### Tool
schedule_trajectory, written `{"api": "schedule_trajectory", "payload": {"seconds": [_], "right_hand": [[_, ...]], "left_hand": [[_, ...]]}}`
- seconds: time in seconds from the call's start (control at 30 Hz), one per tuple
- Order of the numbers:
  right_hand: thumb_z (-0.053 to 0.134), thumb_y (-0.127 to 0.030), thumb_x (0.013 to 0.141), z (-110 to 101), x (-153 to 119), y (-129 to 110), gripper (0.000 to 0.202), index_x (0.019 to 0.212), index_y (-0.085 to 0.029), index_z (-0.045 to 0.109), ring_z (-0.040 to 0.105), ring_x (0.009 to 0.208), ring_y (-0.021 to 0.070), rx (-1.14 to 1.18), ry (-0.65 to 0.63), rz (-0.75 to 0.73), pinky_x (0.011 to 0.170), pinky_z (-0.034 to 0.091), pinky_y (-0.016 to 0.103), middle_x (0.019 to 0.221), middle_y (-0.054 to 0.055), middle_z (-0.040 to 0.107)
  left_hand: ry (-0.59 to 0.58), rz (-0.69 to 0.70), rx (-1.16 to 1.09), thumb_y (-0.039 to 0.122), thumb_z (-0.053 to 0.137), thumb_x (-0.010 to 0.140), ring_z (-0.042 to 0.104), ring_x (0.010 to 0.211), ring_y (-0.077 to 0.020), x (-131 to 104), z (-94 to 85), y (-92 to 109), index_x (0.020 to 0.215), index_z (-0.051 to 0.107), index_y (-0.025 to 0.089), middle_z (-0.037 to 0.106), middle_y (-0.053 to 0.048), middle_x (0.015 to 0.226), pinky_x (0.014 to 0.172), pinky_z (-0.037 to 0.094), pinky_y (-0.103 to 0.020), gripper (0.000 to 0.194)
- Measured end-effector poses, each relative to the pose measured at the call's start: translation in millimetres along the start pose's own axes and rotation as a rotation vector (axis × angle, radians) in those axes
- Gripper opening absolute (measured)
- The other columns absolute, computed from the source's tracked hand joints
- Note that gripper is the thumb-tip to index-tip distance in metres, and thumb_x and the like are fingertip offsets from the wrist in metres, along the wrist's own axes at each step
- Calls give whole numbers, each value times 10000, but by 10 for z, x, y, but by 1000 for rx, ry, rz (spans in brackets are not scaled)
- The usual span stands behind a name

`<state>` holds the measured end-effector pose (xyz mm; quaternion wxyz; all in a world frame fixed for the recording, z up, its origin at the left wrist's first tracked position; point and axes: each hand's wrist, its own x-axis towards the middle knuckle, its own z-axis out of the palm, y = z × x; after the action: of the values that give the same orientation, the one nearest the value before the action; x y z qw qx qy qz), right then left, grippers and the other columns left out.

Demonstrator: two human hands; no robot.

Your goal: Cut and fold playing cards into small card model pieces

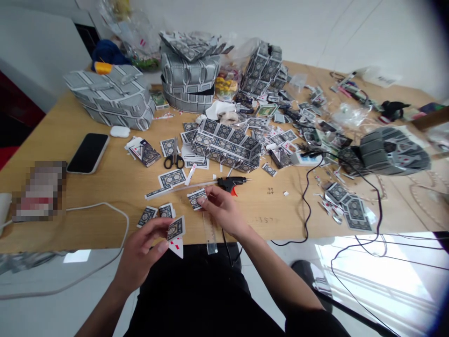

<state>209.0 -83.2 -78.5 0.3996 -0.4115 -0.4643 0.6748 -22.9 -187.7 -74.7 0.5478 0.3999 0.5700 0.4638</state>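
Observation:
My left hand [142,252] pinches a bent playing card [176,228] at the table's front edge; its patterned back and a red-diamond face both show. In my right hand [224,210], thumb and fingers are closed on a small folded playing card [195,198], patterned side up. Just beyond that hand lies a black glue gun [229,183] with an orange trigger. A clear ruler [210,236] juts over the edge below it. Two card pieces [147,216] rest beside my left hand. Farther off are black scissors [174,159] and a card-built block [226,145].
Woven card baskets [115,96] stand along the back, another [396,150] at right. Cards and scraps [280,135] are heaped mid-table. A phone [88,153] and white cable [121,213] lie left. A black cord [308,201] runs from a power strip [306,159] over the front edge.

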Motion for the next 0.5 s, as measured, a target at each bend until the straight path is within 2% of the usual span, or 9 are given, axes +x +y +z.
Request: {"api": "schedule_trajectory", "payload": {"seconds": [0.13,0.2,0.27,0.37,0.5], "right_hand": [[879,-246,827,4,-73,-90,166,934,-237,752,719,1128,216,86,-34,-49,1059,566,387,1131,45,762],[844,-201,834,7,-99,-104,93,883,-227,769,709,1190,222,71,-31,-95,1078,540,373,1204,66,773],[785,-192,871,7,-119,-101,40,890,-228,784,731,1061,207,50,-16,-109,974,563,358,1105,58,795],[714,-184,904,7,-145,-95,114,926,-231,816,707,858,179,-10,3,-91,842,556,334,929,25,796],[690,-200,913,8,-173,-119,179,954,-239,860,706,836,173,33,13,-26,835,561,332,927,21,804]], "left_hand": [[-18,31,-23,391,867,864,766,1064,-251,26,-12,-26,1199,827,228,809,-85,1193,961,630,-315,375],[-55,51,-36,392,876,865,771,1070,-250,48,-42,-55,1215,828,238,807,-85,1211,957,636,-307,386],[-89,67,-38,383,877,871,774,1076,-251,65,-68,-74,1235,823,246,804,-86,1229,955,640,-309,393],[-101,85,-31,374,885,868,772,1073,-258,68,-63,-63,1241,821,238,801,-96,1239,942,645,-322,403],[-40,41,-87,436,902,851,762,1079,-252,33,30,14,1218,827,229,806,-94,1219,956,618,-301,428]]}}
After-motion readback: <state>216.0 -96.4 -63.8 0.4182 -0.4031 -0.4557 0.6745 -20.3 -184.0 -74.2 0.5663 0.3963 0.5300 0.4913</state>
